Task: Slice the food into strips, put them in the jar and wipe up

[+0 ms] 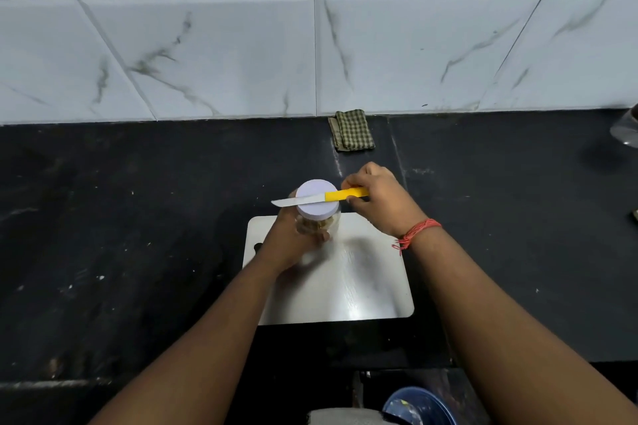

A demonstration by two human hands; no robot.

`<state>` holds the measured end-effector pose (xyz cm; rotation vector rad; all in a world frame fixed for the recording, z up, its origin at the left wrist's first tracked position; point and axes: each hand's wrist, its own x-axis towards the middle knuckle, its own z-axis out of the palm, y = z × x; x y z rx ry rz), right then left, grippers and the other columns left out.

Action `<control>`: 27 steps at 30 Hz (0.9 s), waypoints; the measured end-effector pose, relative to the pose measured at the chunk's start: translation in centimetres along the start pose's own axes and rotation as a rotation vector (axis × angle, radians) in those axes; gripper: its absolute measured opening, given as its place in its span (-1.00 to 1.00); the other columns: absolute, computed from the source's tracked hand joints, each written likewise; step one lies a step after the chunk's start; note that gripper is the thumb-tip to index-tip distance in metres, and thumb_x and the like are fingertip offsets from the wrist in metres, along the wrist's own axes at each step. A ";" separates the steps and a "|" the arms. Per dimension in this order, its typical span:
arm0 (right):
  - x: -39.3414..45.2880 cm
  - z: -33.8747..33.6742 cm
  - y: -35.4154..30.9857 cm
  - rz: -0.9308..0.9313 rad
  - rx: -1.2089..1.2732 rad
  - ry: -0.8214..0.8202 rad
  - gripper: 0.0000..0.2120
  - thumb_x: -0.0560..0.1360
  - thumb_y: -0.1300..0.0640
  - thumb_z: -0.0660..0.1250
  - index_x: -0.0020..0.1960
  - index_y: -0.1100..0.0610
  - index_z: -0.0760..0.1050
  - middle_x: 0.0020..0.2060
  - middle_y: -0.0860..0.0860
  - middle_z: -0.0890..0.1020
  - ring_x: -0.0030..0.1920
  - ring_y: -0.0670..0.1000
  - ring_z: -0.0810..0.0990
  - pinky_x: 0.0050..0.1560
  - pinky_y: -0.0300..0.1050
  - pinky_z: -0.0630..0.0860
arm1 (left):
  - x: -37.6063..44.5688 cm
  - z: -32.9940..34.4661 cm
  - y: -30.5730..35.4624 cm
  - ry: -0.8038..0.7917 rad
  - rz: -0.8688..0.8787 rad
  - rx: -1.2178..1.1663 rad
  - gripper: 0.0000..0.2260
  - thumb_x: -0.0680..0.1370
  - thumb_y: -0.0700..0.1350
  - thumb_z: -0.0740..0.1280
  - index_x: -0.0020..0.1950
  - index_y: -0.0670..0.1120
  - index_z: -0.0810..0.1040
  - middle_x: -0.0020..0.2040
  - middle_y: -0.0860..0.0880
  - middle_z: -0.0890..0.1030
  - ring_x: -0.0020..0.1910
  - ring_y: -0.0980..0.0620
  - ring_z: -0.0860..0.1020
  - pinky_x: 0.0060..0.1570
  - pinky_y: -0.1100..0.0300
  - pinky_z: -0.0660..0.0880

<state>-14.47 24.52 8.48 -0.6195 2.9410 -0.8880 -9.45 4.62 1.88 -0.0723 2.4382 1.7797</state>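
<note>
jar filled and capped, wiping still ahead

left hand (293, 245) wrapped round jar (317, 217) at frame centre, over cutting board (362, 279); lid (317, 198) on, strips inside. right hand (376, 198) gripping knife (321, 198) across lid. next, probably: set both down, reach for cloth (352, 129) above centre on counter (138, 217).

A yellow-handled knife (321, 198) crosses a pale lilac lid (316, 205) over a white cutting board (359, 283) on the black, white-flecked worktop (138, 235), near a green checked cloth (352, 130), grey-veined white tiles (224, 55) and a red wrist thread (416, 235).
</note>
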 end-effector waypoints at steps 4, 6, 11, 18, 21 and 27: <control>-0.2 0.0 -0.4 0.012 -0.008 -0.002 -0.78 0.52 0.15 0.35 0.16 0.03 0.58 -0.02 -0.03 0.42 0.11 0.03 0.37 0.10 -0.13 0.40 | -0.5 0.0 -0.2 0.025 -0.018 0.023 -0.41 0.48 -0.26 0.52 0.36 0.07 0.29 0.16 0.24 0.49 0.01 0.55 0.48 -0.04 0.59 0.39; -0.3 -0.1 -0.5 0.017 -0.007 -0.005 -0.78 0.52 0.15 0.35 0.16 0.03 0.58 -0.01 -0.01 0.44 0.12 0.03 0.37 0.12 -0.11 0.41 | -0.6 0.1 -0.2 0.029 -0.014 0.040 -0.43 0.49 -0.29 0.50 0.33 0.05 0.29 0.14 0.26 0.47 -0.01 0.56 0.48 -0.06 0.60 0.38; -0.3 -0.3 -0.6 0.031 -0.006 -0.001 -0.78 0.53 0.14 0.35 0.16 0.02 0.58 0.00 -0.02 0.45 0.13 0.03 0.37 0.15 -0.10 0.42 | -0.5 -0.2 -0.6 0.026 -0.025 0.062 -0.38 0.45 -0.25 0.55 0.33 0.10 0.29 0.14 0.30 0.45 0.05 0.39 0.49 -0.06 0.62 0.36; -0.5 -0.5 -0.6 0.043 0.013 0.009 -0.67 0.51 0.12 0.37 0.27 0.04 0.52 0.10 -0.01 0.47 0.20 0.03 0.32 0.19 -0.13 0.36 | -0.7 -1.0 -2.1 0.031 -0.058 0.134 -0.32 0.31 0.09 0.60 0.29 0.32 0.30 0.29 0.25 0.46 0.33 0.10 0.45 0.34 0.00 0.45; -0.6 -0.4 -0.3 0.062 0.075 0.035 -0.67 0.53 0.09 0.35 0.30 0.04 0.50 0.14 -0.01 0.48 0.23 0.03 0.32 0.23 -0.10 0.36 | -1.1 -1.4 -2.6 0.052 -0.049 0.154 -0.41 0.38 -0.01 0.59 0.25 0.29 0.33 0.25 0.39 0.42 0.31 0.24 0.38 0.42 0.01 0.35; -1.6 0.4 2.0 0.282 0.393 0.416 -0.69 0.57 -0.02 0.30 0.26 0.08 0.52 0.17 -0.04 0.53 0.24 -0.01 0.46 0.28 -0.01 0.43 | -2.5 -2.4 -2.8 0.204 -0.090 0.248 -0.31 0.54 0.03 0.46 0.59 -0.01 0.22 0.54 0.07 0.32 0.51 0.10 0.28 0.49 0.06 0.26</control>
